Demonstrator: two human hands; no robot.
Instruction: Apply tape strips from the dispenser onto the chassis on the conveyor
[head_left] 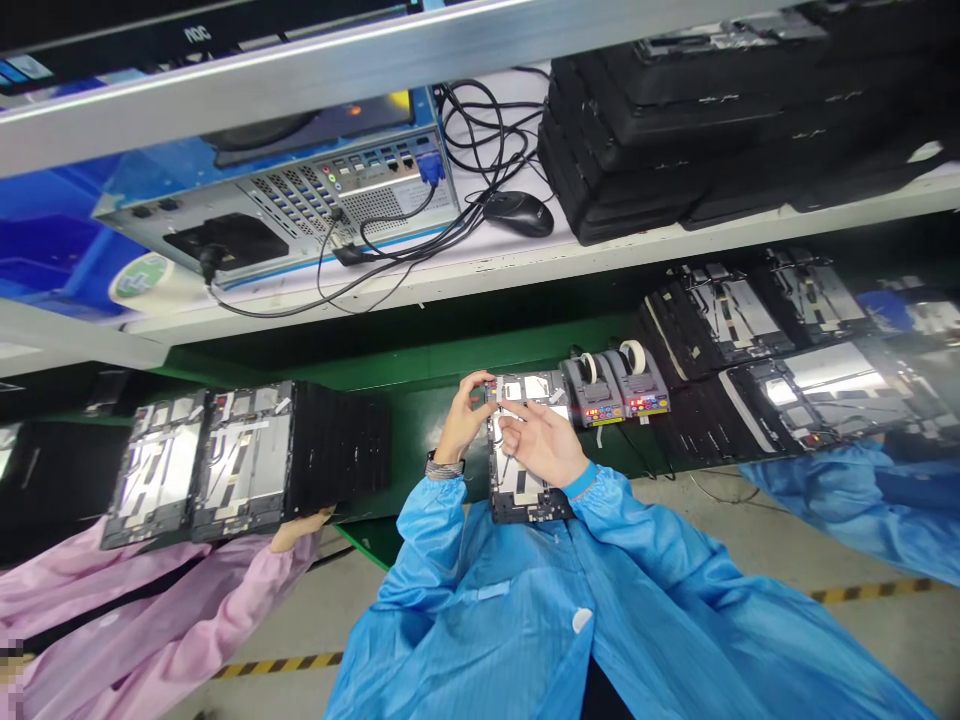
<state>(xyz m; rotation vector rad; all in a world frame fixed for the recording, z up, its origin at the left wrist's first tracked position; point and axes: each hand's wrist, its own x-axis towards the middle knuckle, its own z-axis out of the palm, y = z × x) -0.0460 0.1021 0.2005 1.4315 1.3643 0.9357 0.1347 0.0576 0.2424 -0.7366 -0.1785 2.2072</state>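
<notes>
An opened tablet (528,500) with a black frame, silver plates and thin cables lies on the green bench in front of me. My left hand (463,424) grips its upper left corner, the forefinger along the edge and the thumb over the inside. Across the tablet comes my right hand (551,445), palm partly up, its forefinger reaching to the left thumb. The right hand's other fingers are curled. Whatever is between the fingertips is too small to make out. Two tape dispensers (596,390) with lit displays stand just right of the tablet.
Stacked tablets stand left (247,455) and right (817,385). A person in a pink sleeve (247,575) is at the left stack; another blue sleeve (862,500) is at the right. The shelf (480,262) above carries a computer (337,190), mouse (519,213) and black trays (660,130).
</notes>
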